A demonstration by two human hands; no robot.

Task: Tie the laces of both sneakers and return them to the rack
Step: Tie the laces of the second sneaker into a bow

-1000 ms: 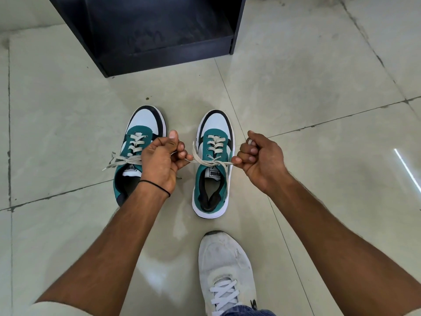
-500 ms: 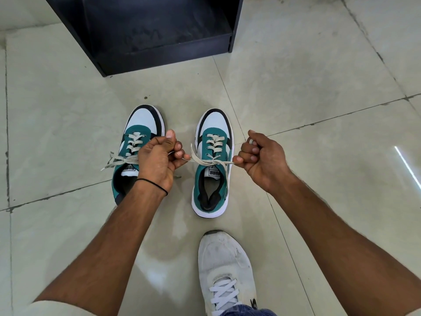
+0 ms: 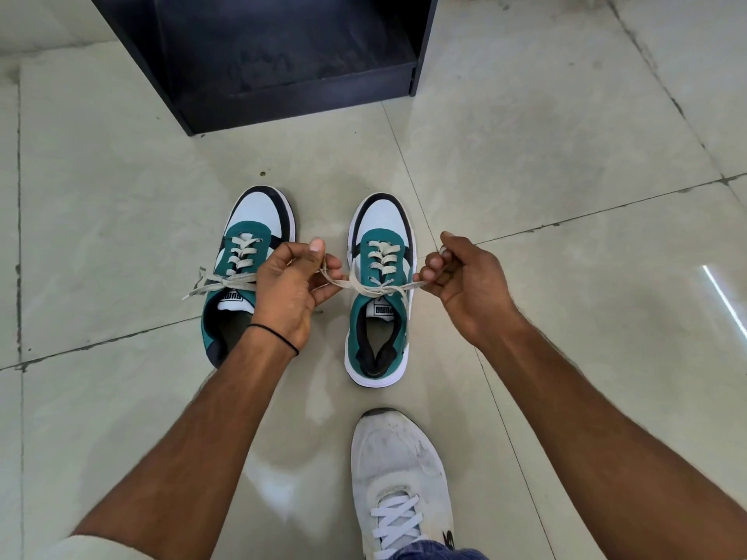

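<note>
- Left sneaker [image 3: 242, 272] on the floor [image 3: 566, 135]: bow apparently tied already, loops splayed sideways.
- Right sneaker [image 3: 380, 293] just beside it: knot mid-tightening, laces [image 3: 376, 282] stretched taut across the tongue.
- Left hand [image 3: 291, 293] and right hand [image 3: 465, 284] each closed around one lace end, pulled apart.
- Rack [image 3: 283, 54] at the far edge of the floor, bottom shelf bare; both sneakers not yet returned.
</note>
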